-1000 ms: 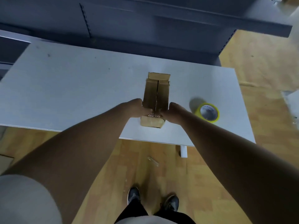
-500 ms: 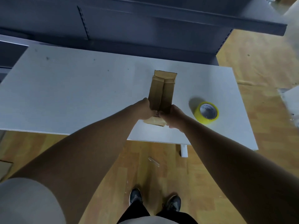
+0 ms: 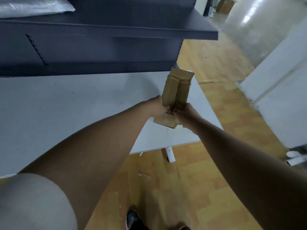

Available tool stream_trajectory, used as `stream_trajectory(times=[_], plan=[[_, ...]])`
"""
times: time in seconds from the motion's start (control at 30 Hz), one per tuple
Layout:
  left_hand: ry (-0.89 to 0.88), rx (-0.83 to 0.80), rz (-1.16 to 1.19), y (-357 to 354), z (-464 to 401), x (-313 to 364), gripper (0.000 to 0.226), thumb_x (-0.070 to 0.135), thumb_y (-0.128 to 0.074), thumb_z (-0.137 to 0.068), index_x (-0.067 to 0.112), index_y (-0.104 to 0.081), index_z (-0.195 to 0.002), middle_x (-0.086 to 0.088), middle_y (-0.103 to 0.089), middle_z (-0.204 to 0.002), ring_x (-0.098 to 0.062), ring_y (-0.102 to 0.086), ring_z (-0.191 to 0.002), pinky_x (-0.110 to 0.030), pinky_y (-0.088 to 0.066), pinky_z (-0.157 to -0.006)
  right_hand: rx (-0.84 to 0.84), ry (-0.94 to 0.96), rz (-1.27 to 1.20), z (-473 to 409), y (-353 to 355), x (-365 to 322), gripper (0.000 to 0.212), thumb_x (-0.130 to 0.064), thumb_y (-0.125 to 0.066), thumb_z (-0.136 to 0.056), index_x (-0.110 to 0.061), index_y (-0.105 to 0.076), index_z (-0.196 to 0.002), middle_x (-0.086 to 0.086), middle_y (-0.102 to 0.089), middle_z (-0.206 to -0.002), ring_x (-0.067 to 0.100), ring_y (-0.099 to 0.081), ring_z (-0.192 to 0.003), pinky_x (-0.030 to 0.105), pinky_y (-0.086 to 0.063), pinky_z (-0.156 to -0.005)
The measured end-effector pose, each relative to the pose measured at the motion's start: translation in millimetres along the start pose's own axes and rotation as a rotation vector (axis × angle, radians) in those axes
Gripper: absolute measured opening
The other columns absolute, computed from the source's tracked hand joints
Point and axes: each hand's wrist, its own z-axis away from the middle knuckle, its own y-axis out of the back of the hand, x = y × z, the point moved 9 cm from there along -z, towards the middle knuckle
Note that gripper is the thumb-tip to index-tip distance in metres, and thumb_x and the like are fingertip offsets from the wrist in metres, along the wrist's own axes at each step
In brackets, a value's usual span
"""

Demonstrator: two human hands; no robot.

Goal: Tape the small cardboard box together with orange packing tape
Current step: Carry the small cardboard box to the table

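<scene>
A small brown cardboard box (image 3: 177,92), long and narrow with its flaps folded, is held up above the right end of the white table (image 3: 66,105). My left hand (image 3: 157,107) grips its near left edge. My right hand (image 3: 186,114) grips its near right edge, and the thumbs meet at the seam. A loose flap (image 3: 166,121) hangs below the hands. The tape roll is out of view.
A dark metal shelf unit (image 3: 99,39) stands behind the table, with a wrapped silver package (image 3: 33,5) on top. Wooden floor lies to the right, beside a white wall or cabinet (image 3: 282,97). A table leg (image 3: 170,154) shows below the edge.
The view has swung to the right and the box has been lifted off the table. Both hands keep their grip on it. The yellow tape roll has left the view.
</scene>
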Motion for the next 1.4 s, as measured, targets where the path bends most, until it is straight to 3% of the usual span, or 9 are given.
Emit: stream_trajectory(times=[0.17, 0.3, 0.43, 0.5, 0.63, 0.73, 0.87, 1.17, 1.4], plan=[[-0.074, -0.033, -0.101, -43, -12, 72, 0.039, 0.038, -0.047, -0.094, 0.015, -0.052, -0.124, -0.01, -0.061, -0.117, -0.029, -0.058, -0.105, -0.045, -0.046, -0.097, 0.127, -0.012, -0.073, 17, 78, 44, 0.036, -0.04, -0.051, -0.074, -0.019, -0.055, -0.103, 0.006, -0.065, -0.091, 0.025, -0.062, -0.078, 0.033, -0.048, -0.064], [-0.123, -0.042, -0.182, -90, -19, 134, 0.037, 0.039, -0.047, -0.094, 0.012, -0.054, -0.12, -0.009, -0.063, -0.112, -0.027, -0.059, -0.101, -0.038, -0.047, -0.092, 0.227, -0.041, -0.15, 34, 137, 92, 0.037, -0.039, -0.052, -0.081, -0.019, -0.056, -0.112, 0.002, -0.062, -0.087, 0.022, -0.056, -0.075, 0.03, -0.044, -0.063], [-0.207, -0.099, -0.197, -156, -17, 208, 0.028, 0.03, -0.047, -0.095, 0.011, -0.056, -0.113, -0.007, -0.06, -0.095, -0.025, -0.055, -0.084, -0.028, -0.039, -0.069, 0.268, 0.003, -0.183, 62, 202, 146, 0.016, -0.024, -0.049, -0.084, -0.019, -0.064, -0.083, -0.009, -0.053, -0.06, 0.015, -0.048, -0.055, 0.02, -0.035, -0.043], [-0.242, -0.171, -0.228, -197, -14, 249, 0.025, 0.027, -0.044, -0.096, 0.009, -0.056, -0.108, -0.008, -0.055, -0.084, -0.024, -0.051, -0.07, -0.026, -0.038, -0.062, 0.301, -0.017, -0.201, 82, 236, 184, 0.018, -0.021, -0.049, -0.087, -0.02, -0.054, -0.07, -0.008, -0.05, -0.061, 0.019, -0.048, -0.058, 0.024, -0.034, -0.046], [-0.347, -0.249, -0.315, -282, -8, 335, 0.013, 0.024, -0.042, -0.099, 0.018, -0.051, -0.091, -0.001, -0.05, -0.072, -0.013, -0.045, -0.055, -0.022, -0.035, -0.043, 0.395, -0.116, -0.237, 122, 308, 275, 0.008, -0.024, -0.054, -0.088, -0.019, -0.052, -0.083, -0.001, -0.055, -0.077, 0.02, -0.055, -0.071, 0.026, -0.042, -0.055], [-0.378, -0.261, -0.359, -344, -4, 393, 0.013, 0.031, -0.044, -0.098, 0.021, -0.048, -0.105, 0.001, -0.055, -0.077, -0.015, -0.054, -0.066, -0.028, -0.04, -0.053, 0.488, -0.175, -0.295, 155, 363, 335, 0.036, -0.028, -0.059, -0.087, -0.007, -0.052, -0.115, 0.009, -0.061, -0.104, 0.029, -0.06, -0.096, 0.036, -0.051, -0.077], [-0.41, -0.305, -0.389, -427, -5, 459, 0.054, 0.041, -0.048, -0.095, 0.013, -0.034, -0.14, -0.012, -0.056, -0.128, -0.032, -0.056, -0.114, -0.043, -0.046, -0.096, 0.607, -0.278, -0.302, 202, 425, 413, 0.05, -0.037, -0.057, -0.089, -0.011, -0.036, -0.126, 0.013, -0.058, -0.113, 0.033, -0.06, -0.1, 0.049, -0.053, -0.084], [-0.621, -0.438, -0.431, -561, -20, 571, 0.053, 0.041, -0.047, -0.095, 0.021, -0.032, -0.142, -0.005, -0.051, -0.139, -0.028, -0.049, -0.124, -0.032, -0.036, -0.088, 0.774, -0.431, -0.31, 242, 516, 536, 0.055, -0.041, -0.053, -0.091, -0.027, -0.027, -0.138, 0.002, -0.059, -0.099, 0.021, -0.063, -0.078, 0.029, -0.047, -0.052], [-0.685, -0.555, -0.485, -634, -74, 647, 0.064, 0.044, -0.043, -0.097, 0.016, -0.018, -0.15, -0.01, -0.037, -0.151, -0.03, -0.042, -0.132, -0.042, -0.038, -0.104, 0.887, -0.488, -0.273, 225, 596, 593, 0.019, -0.04, -0.05, -0.091, -0.033, -0.039, -0.105, -0.009, -0.062, -0.089, 0.013, -0.062, -0.073, 0.029, -0.048, -0.056]])
